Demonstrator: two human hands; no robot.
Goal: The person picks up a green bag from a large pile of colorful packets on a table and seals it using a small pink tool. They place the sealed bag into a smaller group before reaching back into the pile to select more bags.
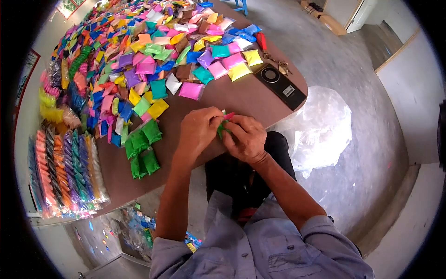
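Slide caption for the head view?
Left hand and right hand hold a small green item at a table of colourful packets.

Between our left hand (202, 128) and the green bags (144, 145), we can pass over the table (172, 123). Farther ahead, the heap of coloured bags (146, 66) blocks us; on the right, the black device (281, 87) does also.

The coloured packets (191, 90) and twisted lengths (59, 172) gleam in creased, glossy plastic, the brown tabletop (251, 95) looks smooth and matt, the shirt (265, 253) is matt cloth, and the pale sheeting (323, 130) is crumpled, translucent, shiny plastic.
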